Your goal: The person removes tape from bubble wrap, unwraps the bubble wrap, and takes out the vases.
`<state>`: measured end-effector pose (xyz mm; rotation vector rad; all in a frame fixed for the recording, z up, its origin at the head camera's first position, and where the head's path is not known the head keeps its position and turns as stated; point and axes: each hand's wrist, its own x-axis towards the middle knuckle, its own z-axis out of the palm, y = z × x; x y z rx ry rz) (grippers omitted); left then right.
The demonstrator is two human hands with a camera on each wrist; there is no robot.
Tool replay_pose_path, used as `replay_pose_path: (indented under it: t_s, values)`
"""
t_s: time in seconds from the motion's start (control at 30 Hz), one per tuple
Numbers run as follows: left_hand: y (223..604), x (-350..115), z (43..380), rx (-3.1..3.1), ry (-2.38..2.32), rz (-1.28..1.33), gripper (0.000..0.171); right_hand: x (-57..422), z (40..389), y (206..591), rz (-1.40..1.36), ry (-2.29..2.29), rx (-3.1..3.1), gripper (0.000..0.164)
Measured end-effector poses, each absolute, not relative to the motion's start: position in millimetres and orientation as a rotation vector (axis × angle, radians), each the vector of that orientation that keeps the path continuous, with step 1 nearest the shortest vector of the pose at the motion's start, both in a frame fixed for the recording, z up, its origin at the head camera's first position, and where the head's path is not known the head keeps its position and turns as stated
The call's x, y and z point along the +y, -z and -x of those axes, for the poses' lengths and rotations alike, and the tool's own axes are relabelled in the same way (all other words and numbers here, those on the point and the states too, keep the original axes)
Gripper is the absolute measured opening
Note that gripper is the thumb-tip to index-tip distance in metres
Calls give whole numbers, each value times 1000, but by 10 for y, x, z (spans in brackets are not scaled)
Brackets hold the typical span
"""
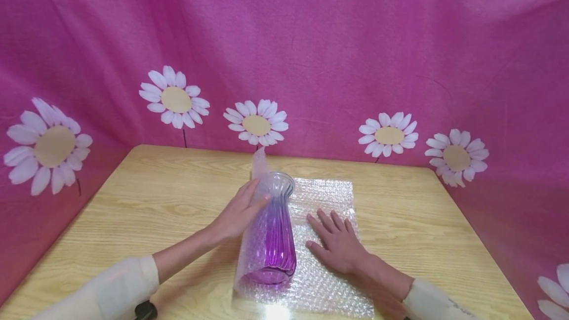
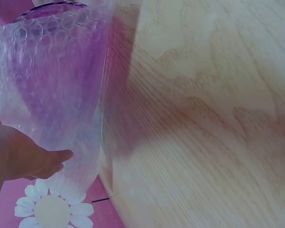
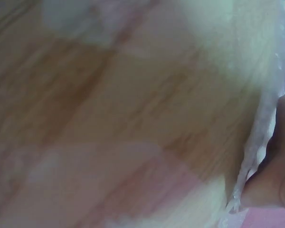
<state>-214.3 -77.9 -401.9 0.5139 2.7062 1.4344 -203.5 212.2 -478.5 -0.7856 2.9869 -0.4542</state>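
Observation:
A ribbed glass vase [image 1: 280, 241], clear at the neck and purple lower down, rests on a sheet of bubble wrap [image 1: 326, 295]. Its base is toward me and its mouth toward the far side. The wrap's left part rises along the vase's left flank. My left hand [image 1: 240, 211] presses that raised part against the vase near the neck, thumb and fingers extended. In the left wrist view, purple glass shows through the bubble wrap [image 2: 57, 61] beside the hand [image 2: 28, 156]. My right hand [image 1: 340, 246] rests palm down on the flat wrap, fingers spread.
A light wood table [image 1: 146, 201] carries the wrap. Behind and on both sides hangs a magenta cloth [image 1: 320, 53] with big white daisies. The right wrist view shows mostly blurred tabletop [image 3: 109, 104].

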Motion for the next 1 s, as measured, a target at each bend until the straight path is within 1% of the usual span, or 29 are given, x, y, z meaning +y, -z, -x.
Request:
replay_pose_path:
  t_s: [0.1, 0.17, 0.4, 0.57, 0.7, 1.0]
  values:
    - [4003, -751, 2134, 2695, -1452, -492, 80, 2116, 2028, 4808, 785, 427, 2999, 67]
    - [3995, -737, 2129, 2693, -1460, -470, 83, 2112, 2024, 4818, 782, 417, 3007, 67]
    - [4002, -718, 2140, 2724, -1494, -477, 71, 2104, 1996, 4823, 781, 413, 3014, 65]
    - [4034, -736, 2158, 2740, -1497, -461, 67, 2104, 1991, 4816, 782, 404, 3005, 64]
    - [4053, -759, 2163, 2744, -1501, -444, 67, 2109, 2006, 4815, 794, 397, 2997, 65]
    - [4102, -819, 2148, 2740, -1542, -394, 72, 2123, 2010, 4822, 812, 384, 2996, 65]
